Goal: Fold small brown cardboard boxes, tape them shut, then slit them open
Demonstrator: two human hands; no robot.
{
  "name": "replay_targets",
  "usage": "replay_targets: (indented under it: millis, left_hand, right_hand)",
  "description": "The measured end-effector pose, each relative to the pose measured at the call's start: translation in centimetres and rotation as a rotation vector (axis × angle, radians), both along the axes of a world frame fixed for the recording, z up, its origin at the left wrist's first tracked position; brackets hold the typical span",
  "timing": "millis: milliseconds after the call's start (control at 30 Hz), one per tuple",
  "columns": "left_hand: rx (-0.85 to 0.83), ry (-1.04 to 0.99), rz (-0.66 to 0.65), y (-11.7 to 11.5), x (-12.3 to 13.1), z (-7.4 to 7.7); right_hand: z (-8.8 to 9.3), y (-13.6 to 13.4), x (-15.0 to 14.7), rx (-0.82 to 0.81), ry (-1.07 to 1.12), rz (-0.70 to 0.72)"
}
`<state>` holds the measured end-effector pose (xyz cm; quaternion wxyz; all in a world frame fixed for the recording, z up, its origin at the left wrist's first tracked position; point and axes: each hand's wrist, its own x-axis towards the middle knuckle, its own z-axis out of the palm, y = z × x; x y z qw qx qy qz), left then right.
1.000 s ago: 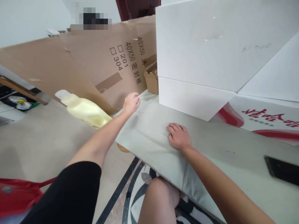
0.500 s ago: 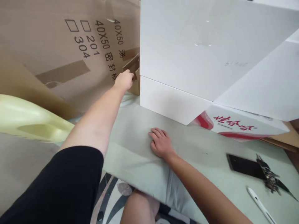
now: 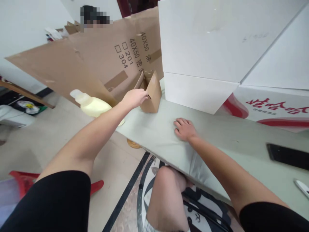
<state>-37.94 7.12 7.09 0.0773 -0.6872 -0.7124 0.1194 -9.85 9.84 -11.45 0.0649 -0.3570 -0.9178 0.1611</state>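
My left hand (image 3: 135,97) reaches forward and grips the near edge of a small brown cardboard box (image 3: 154,94), which is open at the top and stands upright on the pale green table cover (image 3: 164,129). What lies inside the box is hidden from me. Palm down on the cover, my right hand (image 3: 185,129) rests with its fingers slightly apart and nothing in it. A pale yellow bottle (image 3: 95,106) with a whitish cap stands beyond my left forearm, which hides part of it.
A tall sheet of printed cardboard (image 3: 94,61) rises behind the box. Large white boxes (image 3: 198,42) stand at the back right, by a red-and-white carton (image 3: 272,108). A black phone (image 3: 289,156) and a white pen-like object (image 3: 301,187) lie right. A person's head (image 3: 94,16) shows behind the cardboard.
The view has swung left and shows more of the floor. My left hand has drawn the small cardboard box out from beside the white boxes. My right hand stays on the cover.
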Motion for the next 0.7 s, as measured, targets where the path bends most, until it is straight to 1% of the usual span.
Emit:
replay_targets:
  millis: [67, 100, 167, 267, 333, 400, 500, 600, 667, 700]
  left_hand:
    - [-0.025, 0.08, -0.045, -2.4, 2.9, 0.4]
    - [-0.02, 0.111, -0.089, -3.5, 4.5, 0.5]
    - [0.024, 0.159, -0.237, -5.2, 7.7, 0.4]
    - [0.149, 0.127, -0.486, -6.7, 12.4, -0.3]
    - [0.231, 0.039, -0.577, -7.2, 16.0, -1.0]
    - [0.287, -0.054, -0.593, -7.5, 20.0, -1.7]
    - [0.331, -0.203, -0.525, -7.9, 27.1, -2.5]
    - [0.324, -0.4, -0.44, -8.6, 34.3, -2.7]
    - [0.296, -0.506, -0.429, -9.2, 38.3, -2.4]
    - [0.286, -0.546, -0.425, -9.5, 39.9, -2.2]
  right_hand:
    - [0.3, -1.0, 0.2, -0.016, 0.005, -0.002]
    - [0.5, -1.8, 0.6, -0.025, 0.013, -0.004]
    - [0.5, -3.9, 2.5, -0.045, 0.043, -0.009]
    - [0.3, -7.6, 7.8, -0.064, 0.119, -0.05]
    - [0.3, -9.7, 12.2, -0.058, 0.183, -0.11]
    - [0.6, -11.3, 16.6, -0.037, 0.254, -0.187]
    - [1.5, -12.4, 22.1, 0.012, 0.352, -0.303]
    - [2.6, -12.6, 25.9, 0.081, 0.434, -0.376]
    - [3.2, -12.3, 27.6, 0.178, 0.5, -0.401]
    - [3.4, -12.2, 28.3, 0.241, 0.525, -0.412]
